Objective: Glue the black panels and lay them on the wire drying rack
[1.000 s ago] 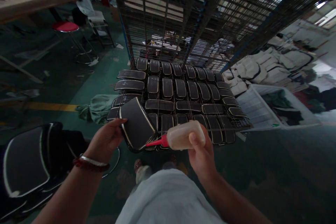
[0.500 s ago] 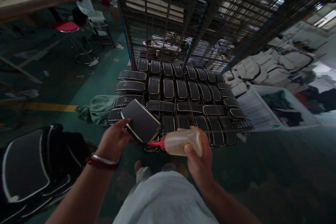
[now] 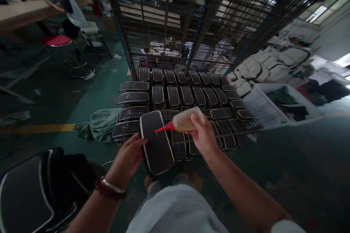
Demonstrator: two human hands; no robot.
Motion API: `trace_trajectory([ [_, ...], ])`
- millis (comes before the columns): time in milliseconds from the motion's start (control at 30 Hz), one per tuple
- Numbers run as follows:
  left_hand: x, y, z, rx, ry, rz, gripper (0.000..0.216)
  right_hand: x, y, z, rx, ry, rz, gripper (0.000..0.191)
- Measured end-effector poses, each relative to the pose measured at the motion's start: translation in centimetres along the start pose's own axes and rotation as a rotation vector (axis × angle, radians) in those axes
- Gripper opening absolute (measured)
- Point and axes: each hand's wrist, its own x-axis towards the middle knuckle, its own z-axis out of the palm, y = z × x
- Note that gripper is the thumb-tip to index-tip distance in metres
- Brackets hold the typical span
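My left hand (image 3: 128,157) grips a black rounded-rectangle panel (image 3: 156,142) with a pale bead along its edge, holding it by its left side with the face turned up. In my right hand (image 3: 201,135) is a translucent squeeze bottle (image 3: 187,120) with a red nozzle. The nozzle tip rests at the panel's upper middle. Just beyond both hands, a wire rack shelf (image 3: 253,129) carries several similar black panels (image 3: 187,96) laid in rows.
A tall wire rack (image 3: 191,14) rises behind the shelf. A pile of black panels (image 3: 30,189) lies at the lower left. A white bin (image 3: 273,105) stands to the right, and a red stool (image 3: 56,40) and a seated person (image 3: 68,7) are far left.
The panel has turned from tilted to lengthwise and dropped lower. The bottle moved up and over it, its nozzle going from the panel's lower edge to its upper middle.
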Motion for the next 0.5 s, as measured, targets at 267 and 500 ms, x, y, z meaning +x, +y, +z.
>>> trace_trajectory([
  [267,-0.1,1.6,-2.4,0.096,-0.136,-0.026,0.028,-1.5,1.7,0.3,-0.339,-0.143,-0.256,0.047],
  [500,0.3,2.9,-4.0,0.149,-0.164,-0.071,0.031,-3.2,-2.3,0.6,-0.461,-0.238,-0.332,0.05],
])
